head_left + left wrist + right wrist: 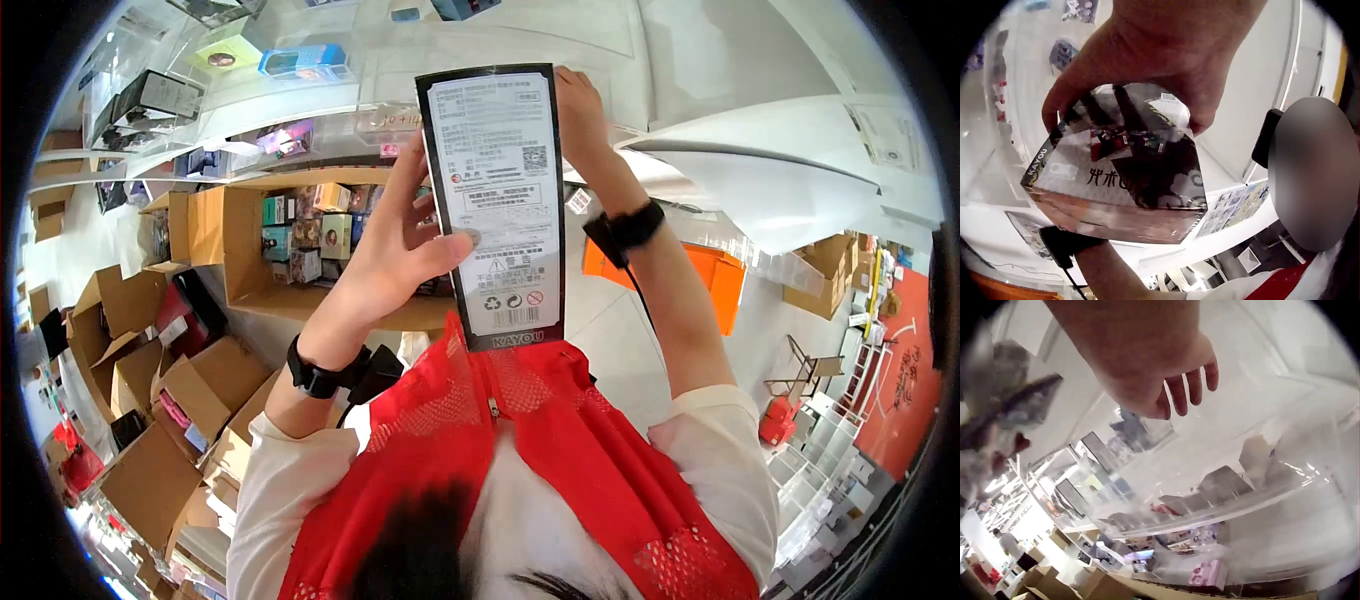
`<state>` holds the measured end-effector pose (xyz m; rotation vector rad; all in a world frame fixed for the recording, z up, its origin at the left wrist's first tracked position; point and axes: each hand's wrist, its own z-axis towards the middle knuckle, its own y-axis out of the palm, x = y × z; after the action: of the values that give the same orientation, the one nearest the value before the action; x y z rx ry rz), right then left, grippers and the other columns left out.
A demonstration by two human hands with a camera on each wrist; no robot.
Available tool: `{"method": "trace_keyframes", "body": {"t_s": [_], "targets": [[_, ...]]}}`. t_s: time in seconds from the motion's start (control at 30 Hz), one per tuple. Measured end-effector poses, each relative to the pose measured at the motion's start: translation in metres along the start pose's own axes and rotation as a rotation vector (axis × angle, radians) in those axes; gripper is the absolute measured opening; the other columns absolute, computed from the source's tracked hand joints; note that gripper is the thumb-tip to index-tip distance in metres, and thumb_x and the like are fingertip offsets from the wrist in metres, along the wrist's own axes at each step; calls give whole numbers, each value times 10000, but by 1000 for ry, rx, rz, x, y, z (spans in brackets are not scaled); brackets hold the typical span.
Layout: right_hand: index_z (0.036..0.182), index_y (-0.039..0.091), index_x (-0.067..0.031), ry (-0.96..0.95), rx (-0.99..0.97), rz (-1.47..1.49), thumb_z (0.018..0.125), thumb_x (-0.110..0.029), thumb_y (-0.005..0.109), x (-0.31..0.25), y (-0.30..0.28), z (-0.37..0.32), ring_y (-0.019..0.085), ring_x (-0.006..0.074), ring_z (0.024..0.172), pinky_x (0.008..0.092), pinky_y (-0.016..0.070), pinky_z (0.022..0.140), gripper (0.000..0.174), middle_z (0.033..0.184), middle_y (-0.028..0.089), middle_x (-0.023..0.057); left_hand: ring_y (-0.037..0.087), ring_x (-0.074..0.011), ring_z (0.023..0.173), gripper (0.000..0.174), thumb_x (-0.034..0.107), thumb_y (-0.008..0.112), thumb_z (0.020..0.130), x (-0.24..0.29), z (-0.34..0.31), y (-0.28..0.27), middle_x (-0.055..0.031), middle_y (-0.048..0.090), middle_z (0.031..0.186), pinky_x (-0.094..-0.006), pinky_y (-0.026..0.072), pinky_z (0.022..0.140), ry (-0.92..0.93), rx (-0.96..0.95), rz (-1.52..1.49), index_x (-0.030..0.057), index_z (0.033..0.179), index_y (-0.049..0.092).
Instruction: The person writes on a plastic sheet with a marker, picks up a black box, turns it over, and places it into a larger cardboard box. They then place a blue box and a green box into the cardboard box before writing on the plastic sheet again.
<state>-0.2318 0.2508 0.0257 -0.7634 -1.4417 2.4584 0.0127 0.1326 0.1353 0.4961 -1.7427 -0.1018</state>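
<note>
My left hand (395, 245) grips a tall box marked KAYOU (505, 215), thumb on its printed white back panel and fingers round the left edge. Seen from the left wrist, the same box (1110, 169) has a clear wrap, with dark artwork and Chinese characters on it. Past the box's upper right edge is my right hand (580, 115), partly hidden by it in the head view. From the right wrist, that right hand (1172, 369) holds nothing; its fingers hang loosely bent, apart from the box, over a clear display shelf (1260, 506).
A large open carton (240, 250) of small boxes stands below the shelf, left of centre. More open cartons (155, 460) crowd the lower left. An orange bin (715, 285) is on the right. A blue box (305, 62) sits on the clear shelf.
</note>
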Motion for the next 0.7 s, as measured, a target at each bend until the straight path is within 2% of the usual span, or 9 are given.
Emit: {"method": "trace_keyframes", "body": {"t_s": [0.03,0.1,0.2,0.27,0.33,0.47,0.57,0.7], "targets": [[904,628,-101,95,-137,-33,771,-160,584,5,13,9,528,255,954,411,419,811,152,934,597,49,417,-259,1166,993,202,680,679,0,2,1,-166,255,1390,-352,418,899,-7,7,2,39,1423,42],[943,630,-98,227,-191,260,767,-189,592,55,93,12,524,258,974,417,416,827,202,969,593,57,433,-256,1144,992,188,672,672,-1,6,-1,-161,259,1390,-349,416,897,-27,25,28,43,1424,40],[1009,629,-92,300,-120,629,745,-221,615,91,172,-5,521,282,1009,418,423,837,294,1038,584,79,428,-253,1152,993,190,670,674,2,5,-7,-155,254,1398,-351,410,902,-20,26,22,44,1425,37],[988,639,-91,252,-264,38,729,-212,619,41,116,8,537,294,993,421,437,822,286,1033,593,91,424,-251,1156,990,179,668,678,4,2,-16,-152,252,1401,-353,405,907,-16,21,40,48,1426,33],[967,649,-91,263,-347,-119,713,-203,622,9,79,22,553,307,977,423,450,808,279,1029,603,103,419,-251,1161,988,169,668,682,6,-3,-25,-152,248,1404,-355,401,912,-14,28,41,52,1428,30],[891,673,-89,414,-569,-74,679,-197,627,-12,55,44,599,320,886,422,475,756,242,946,638,136,403,-257,1180,986,157,672,691,8,-15,-41,-155,232,1415,-362,396,923,4,58,8,59,1429,26],[859,653,-44,263,-699,-121,753,-309,589,-6,60,43,622,318,771,387,492,681,292,869,643,190,395,-261,1192,978,158,674,700,9,-25,-52,-156,218,1424,-371,393,932,10,76,3,62,1429,29],[838,666,-73,252,-728,-68,718,-238,635,2,64,45,621,292,753,371,490,669,206,847,652,145,405,-261,1187,959,154,670,714,8,-31,-62,-158,219,1426,-379,391,942,17,97,-11,65,1429,38]]}}
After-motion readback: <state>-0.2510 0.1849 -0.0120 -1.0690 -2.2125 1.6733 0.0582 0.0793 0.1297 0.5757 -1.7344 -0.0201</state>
